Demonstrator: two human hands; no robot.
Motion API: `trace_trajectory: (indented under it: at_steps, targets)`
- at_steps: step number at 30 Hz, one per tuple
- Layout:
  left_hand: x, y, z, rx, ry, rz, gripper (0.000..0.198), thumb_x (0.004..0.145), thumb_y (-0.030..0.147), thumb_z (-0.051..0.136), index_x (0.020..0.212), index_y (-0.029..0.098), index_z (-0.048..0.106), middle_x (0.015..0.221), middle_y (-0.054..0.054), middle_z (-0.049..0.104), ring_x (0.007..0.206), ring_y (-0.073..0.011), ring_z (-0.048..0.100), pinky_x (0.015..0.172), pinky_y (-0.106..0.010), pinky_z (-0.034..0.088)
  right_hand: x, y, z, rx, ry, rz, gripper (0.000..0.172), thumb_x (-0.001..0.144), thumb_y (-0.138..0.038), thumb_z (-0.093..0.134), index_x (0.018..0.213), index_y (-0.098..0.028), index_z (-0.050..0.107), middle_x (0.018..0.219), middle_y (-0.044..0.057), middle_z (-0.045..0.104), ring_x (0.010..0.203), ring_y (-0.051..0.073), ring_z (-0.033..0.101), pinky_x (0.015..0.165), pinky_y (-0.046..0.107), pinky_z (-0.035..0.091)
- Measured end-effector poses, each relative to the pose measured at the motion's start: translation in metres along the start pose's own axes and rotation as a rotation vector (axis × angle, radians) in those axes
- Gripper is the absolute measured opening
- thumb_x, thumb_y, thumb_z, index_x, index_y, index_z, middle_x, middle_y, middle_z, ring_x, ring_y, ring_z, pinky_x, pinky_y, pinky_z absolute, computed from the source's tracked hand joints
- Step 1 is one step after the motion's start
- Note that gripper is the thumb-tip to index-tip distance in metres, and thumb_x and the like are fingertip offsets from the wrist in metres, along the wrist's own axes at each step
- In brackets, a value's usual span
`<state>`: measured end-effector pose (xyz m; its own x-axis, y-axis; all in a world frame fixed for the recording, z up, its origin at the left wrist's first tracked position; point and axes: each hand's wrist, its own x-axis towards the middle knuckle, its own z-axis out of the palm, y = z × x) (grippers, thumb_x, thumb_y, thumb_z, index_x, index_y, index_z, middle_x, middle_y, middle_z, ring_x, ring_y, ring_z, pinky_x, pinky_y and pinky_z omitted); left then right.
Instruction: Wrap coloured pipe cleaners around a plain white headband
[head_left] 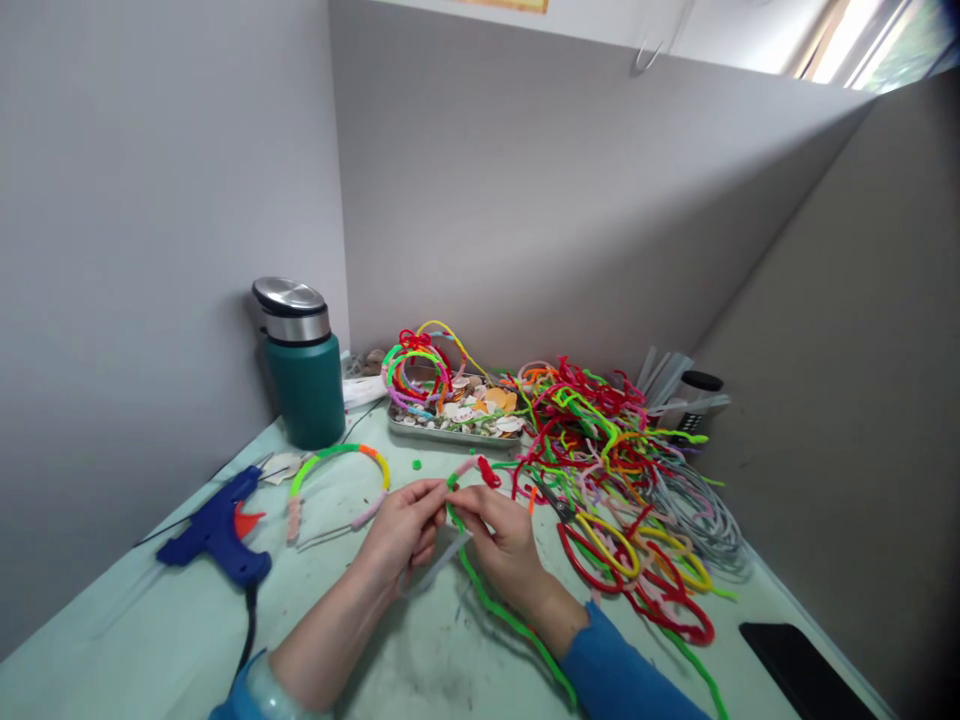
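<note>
My left hand (405, 522) is closed in a pinch around a thin piece wrapped in pink and green fuzz. Against it, my right hand (504, 535) pinches a green pipe cleaner (491, 603), whose long tail runs under my right wrist toward the front of the table. A pale, thin strip (442, 562) shows between my hands, partly hidden by my left fingers. Left of them lies a curved wire hoop (326, 455) wrapped in pink, yellow, green, orange and lilac sections, its bare wire end showing.
A blue glue gun (217, 530) and a green bottle (304, 385) are on the left. Wrapped hoops rest on a metal tray (450, 436) of shells. Tangled pipe cleaners (585, 410), scissors (600, 545), coiled grey wire (701, 515) and a black phone (810, 672) occupy the right.
</note>
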<state>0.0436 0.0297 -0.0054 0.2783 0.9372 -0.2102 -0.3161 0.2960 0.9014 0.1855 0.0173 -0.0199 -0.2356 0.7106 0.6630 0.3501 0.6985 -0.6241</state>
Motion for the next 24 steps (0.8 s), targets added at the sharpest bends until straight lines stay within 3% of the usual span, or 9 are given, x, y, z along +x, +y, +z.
trace_trajectory:
  at_steps: [9,15,19,21,24]
  targets:
    - [-0.0007,0.0007,0.0028,-0.04,0.028,-0.014,0.026,0.069,0.037,0.065,0.078,0.015,0.056,0.048,0.01,0.043,0.028,0.0012,0.018,0.027,-0.013,0.015,-0.0003,0.0083,0.002,-0.03,0.066,-0.174,0.036,0.083,-0.008,0.05,0.111,-0.028,0.06,0.093,0.005,0.068,0.085,0.016,0.063,0.075,0.029,0.051]
    - [-0.0019,0.0016,0.0049,-0.034,0.023,0.031,0.028,0.067,0.038,0.064,0.082,0.015,0.058,0.053,0.009,0.045,0.029,0.0005,0.021,0.027,-0.014,0.016,-0.0004,0.0065,0.0009,-0.078,0.076,-0.164,0.039,0.084,-0.007,0.047,0.116,-0.027,0.057,0.102,0.007,0.065,0.093,0.017,0.062,0.078,0.03,0.052]
    - [-0.0012,0.0005,0.007,0.058,0.096,0.034,0.034,0.068,0.036,0.06,0.094,0.015,0.062,0.05,0.01,0.044,0.028,-0.0016,0.021,0.028,-0.016,0.015,-0.0021,0.0066,-0.0008,-0.113,0.083,-0.185,0.04,0.084,-0.007,0.048,0.117,-0.027,0.057,0.102,0.006,0.064,0.095,0.017,0.06,0.082,0.032,0.05]
    - [0.0005,-0.0012,0.0066,0.152,0.139,0.111,0.03,0.068,0.033,0.059,0.091,0.014,0.066,0.048,0.007,0.047,0.032,-0.0046,0.032,0.031,-0.017,0.024,-0.0037,0.0069,-0.0006,-0.126,0.055,-0.175,0.041,0.084,-0.006,0.047,0.118,-0.027,0.056,0.104,0.007,0.063,0.099,0.018,0.058,0.086,0.034,0.049]
    - [0.0034,-0.0038,0.0047,0.29,0.182,0.288,0.019,0.065,0.022,0.058,0.078,0.014,0.071,0.058,0.0,0.06,0.059,-0.0126,0.055,0.051,-0.019,0.042,-0.0041,0.0054,0.0008,-0.097,0.021,-0.152,0.041,0.084,-0.004,0.045,0.118,-0.026,0.056,0.105,0.008,0.062,0.101,0.019,0.056,0.087,0.036,0.048]
